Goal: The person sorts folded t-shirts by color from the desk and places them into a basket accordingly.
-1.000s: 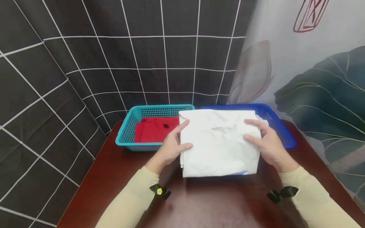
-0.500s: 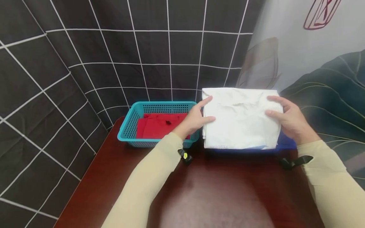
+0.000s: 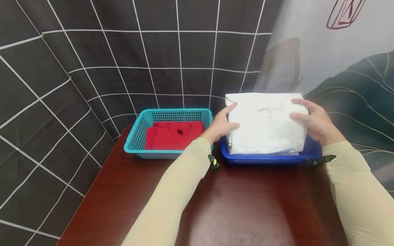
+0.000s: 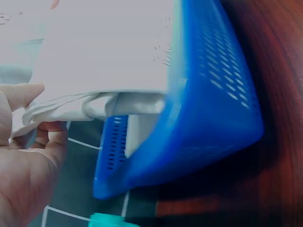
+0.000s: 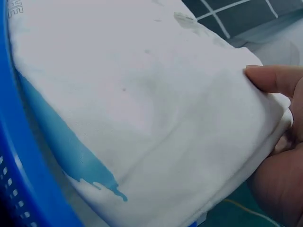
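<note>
A folded white shirt (image 3: 266,123) with lettering and a blue printed patch is held between both hands, tilted over the blue basket (image 3: 261,160). Its lower edge lies inside the basket's front rim. My left hand (image 3: 222,124) pinches the shirt's left side, thumb on top and fingers curled beneath the folded layers, as the left wrist view shows. On the opposite side my right hand (image 3: 317,121) grips the folded edge, its fingers partly hidden behind the cloth. Another whitish surface (image 4: 138,132) shows inside the basket, below the shirt.
To the left stands a turquoise basket (image 3: 168,154) holding a folded red shirt (image 3: 181,138). Both baskets rest on a dark reddish wooden table (image 3: 246,205). Behind it hangs a black cloth with a white grid (image 3: 160,51), and a patterned curtain (image 3: 332,61) borders the right.
Both hands have carried the white shirt to the right and away from me, then lowered it toward the blue basket. More of the basket's front rim shows now.
</note>
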`<move>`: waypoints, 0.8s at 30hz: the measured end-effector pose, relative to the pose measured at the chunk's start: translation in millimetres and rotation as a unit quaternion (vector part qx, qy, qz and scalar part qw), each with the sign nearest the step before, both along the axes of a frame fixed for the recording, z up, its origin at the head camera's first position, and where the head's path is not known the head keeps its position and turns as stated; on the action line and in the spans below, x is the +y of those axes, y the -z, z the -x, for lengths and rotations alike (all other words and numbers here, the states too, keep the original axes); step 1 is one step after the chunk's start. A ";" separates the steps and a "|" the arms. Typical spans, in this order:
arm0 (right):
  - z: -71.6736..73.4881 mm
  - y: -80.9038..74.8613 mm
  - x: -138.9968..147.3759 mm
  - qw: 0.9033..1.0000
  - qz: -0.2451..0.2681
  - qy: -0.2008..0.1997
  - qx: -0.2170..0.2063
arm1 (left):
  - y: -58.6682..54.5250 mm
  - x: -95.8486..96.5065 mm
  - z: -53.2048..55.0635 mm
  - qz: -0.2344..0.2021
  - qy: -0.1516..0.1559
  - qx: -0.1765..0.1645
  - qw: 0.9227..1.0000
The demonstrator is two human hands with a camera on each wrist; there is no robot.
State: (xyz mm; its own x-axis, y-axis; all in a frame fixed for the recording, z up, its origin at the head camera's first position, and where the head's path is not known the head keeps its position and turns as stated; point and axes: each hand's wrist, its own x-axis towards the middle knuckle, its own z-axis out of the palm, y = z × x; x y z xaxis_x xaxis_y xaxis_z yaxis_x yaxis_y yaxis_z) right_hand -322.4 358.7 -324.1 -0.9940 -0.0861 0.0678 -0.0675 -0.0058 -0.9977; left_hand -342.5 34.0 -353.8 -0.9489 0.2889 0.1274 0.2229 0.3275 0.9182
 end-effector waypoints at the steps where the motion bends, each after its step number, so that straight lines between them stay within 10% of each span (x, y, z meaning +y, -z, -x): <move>1: 0.8 2.7 -1.0 1.000 -0.009 -0.002 -0.003 | 3.1 -0.8 -0.5 0.000 -0.002 -0.004 1.000; 9: 6.7 25.6 -5.2 0.996 -0.087 -0.014 -0.027 | 19.8 -3.5 -6.4 0.021 -0.022 -0.024 0.999; 18: 22.9 40.4 -9.5 0.978 -0.203 -0.011 -0.041 | 16.6 0.0 -13.4 0.108 -0.064 -0.059 0.990; 24: 14.3 43.1 -13.3 0.970 -0.241 0.017 -0.010 | 8.0 -10.3 -20.1 0.164 -0.086 -0.020 0.983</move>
